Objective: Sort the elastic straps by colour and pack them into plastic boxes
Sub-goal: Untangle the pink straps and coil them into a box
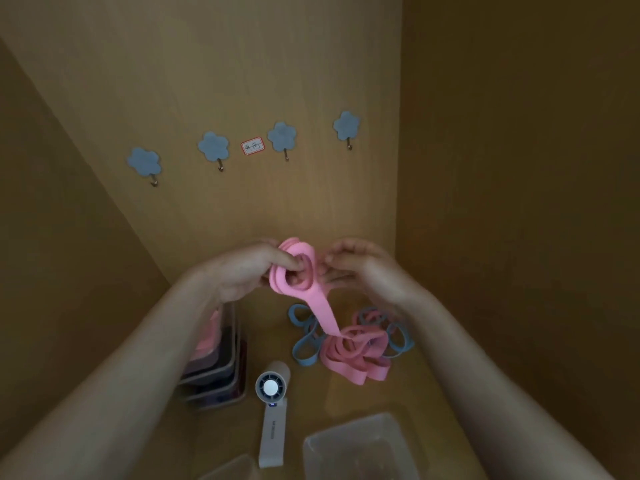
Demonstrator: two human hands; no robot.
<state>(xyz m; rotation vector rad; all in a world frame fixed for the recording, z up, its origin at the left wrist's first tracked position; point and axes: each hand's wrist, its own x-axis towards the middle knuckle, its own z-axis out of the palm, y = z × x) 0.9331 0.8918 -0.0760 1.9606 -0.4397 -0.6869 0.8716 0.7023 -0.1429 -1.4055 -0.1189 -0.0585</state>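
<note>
Left hand (246,271) grips a coiled pink elastic strap (311,296); right hand (360,268) pinches its edge, above a pile of pink and blue straps (349,351) on the wooden desk (311,403).

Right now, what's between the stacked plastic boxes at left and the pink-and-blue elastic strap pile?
Head view: the round head of a white handheld fan, at the gap's near end; otherwise bare wood.

Illegible handwriting on wall label (252,146); unreadable print on fan handle (272,436)
</note>
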